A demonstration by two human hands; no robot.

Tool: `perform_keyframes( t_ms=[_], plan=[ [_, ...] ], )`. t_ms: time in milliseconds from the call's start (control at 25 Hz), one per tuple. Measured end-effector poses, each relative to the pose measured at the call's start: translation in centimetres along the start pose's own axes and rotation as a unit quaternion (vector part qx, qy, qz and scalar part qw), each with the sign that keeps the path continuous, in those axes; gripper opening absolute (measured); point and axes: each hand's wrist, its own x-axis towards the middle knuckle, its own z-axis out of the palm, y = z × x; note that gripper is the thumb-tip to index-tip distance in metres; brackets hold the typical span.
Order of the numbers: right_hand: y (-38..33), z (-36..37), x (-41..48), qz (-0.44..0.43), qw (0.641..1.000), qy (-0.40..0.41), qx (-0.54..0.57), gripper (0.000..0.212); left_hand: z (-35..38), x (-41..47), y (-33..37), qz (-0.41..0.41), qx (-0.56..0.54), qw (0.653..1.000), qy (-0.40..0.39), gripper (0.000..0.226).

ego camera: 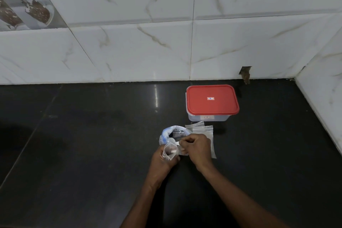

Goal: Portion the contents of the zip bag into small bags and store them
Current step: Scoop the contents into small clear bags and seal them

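Observation:
On the black counter stands a clear zip bag [174,132] with a blue seal, its mouth open toward me. Just in front of it my left hand [163,159] grips a small clear bag [170,151] that has a little dark content inside. My right hand [197,147] pinches the top edge of that small bag with curled fingers. A few empty small bags [203,129] lie flat to the right, partly under my right hand. What is inside the zip bag is too hard to make out.
A clear plastic box with a shut red lid [211,101] stands behind the bags, near the white marble-tiled wall [148,52]. Another tiled wall [323,89] closes off the counter on the right. Dark counter [83,144] stretches to the left.

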Motion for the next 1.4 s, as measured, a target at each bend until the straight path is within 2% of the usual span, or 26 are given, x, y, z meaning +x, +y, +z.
perform_keyframes(
  t_ms=[120,200,440,600,840,920,1000,1080,1160,1240,1320,1400],
  plan=[
    [-0.3,-0.8,0.2,0.085,0.99,0.034,0.112,0.009,0.0,0.1,-0.2,-0.004,0.006,1.0,0.009,0.027],
    [-0.6,-1.5,0.3,0.112,0.981,0.057,0.146,0.007,-0.1,0.1,-0.2,-0.009,0.007,1.0,0.017,0.026],
    [-0.7,-1.8,0.5,0.068,0.993,0.079,0.059,0.01,-0.4,-0.2,-0.2,0.012,0.002,1.0,0.016,0.025],
    [-1.6,-2.4,-0.2,0.05,0.992,0.086,0.081,0.012,-0.5,0.0,0.1,0.008,-0.002,0.999,0.035,0.027],
    [-4.3,-4.2,-3.7,-0.103,0.987,0.069,0.1,0.012,0.1,0.2,1.2,0.0,-0.034,0.999,0.036,0.032],
    [-3.6,-4.0,-4.4,-0.206,0.975,0.072,0.026,0.014,0.3,0.4,1.2,-0.007,-0.038,0.998,0.044,0.028],
    [-1.9,-3.3,-5.0,-0.341,0.934,0.039,-0.099,0.012,0.3,0.5,1.2,-0.019,-0.048,0.998,0.039,0.022],
    [0.1,-2.8,-5.2,-0.437,0.878,-0.003,-0.197,0.013,0.2,0.5,1.2,-0.029,-0.06,0.997,0.031,0.026],
    [1.6,-2.8,-4.8,-0.514,0.814,0.025,-0.269,0.02,0.2,0.3,1.5,-0.027,-0.074,0.997,0.027,0.034],
    [2.5,-2.8,-4.6,-0.543,0.789,0.053,-0.283,0.021,0.3,0.2,1.4,-0.021,-0.086,0.996,0.021,0.035],
    [2.6,-2.8,-4.6,-0.533,0.802,0.044,-0.265,0.02,0.2,0.2,1.2,-0.014,-0.084,0.996,0.017,0.033],
    [1.9,-2.7,-4.6,-0.451,0.874,0.041,-0.177,0.016,0.0,0.3,1.0,-0.013,-0.074,0.997,0.014,0.028]
  ],
)
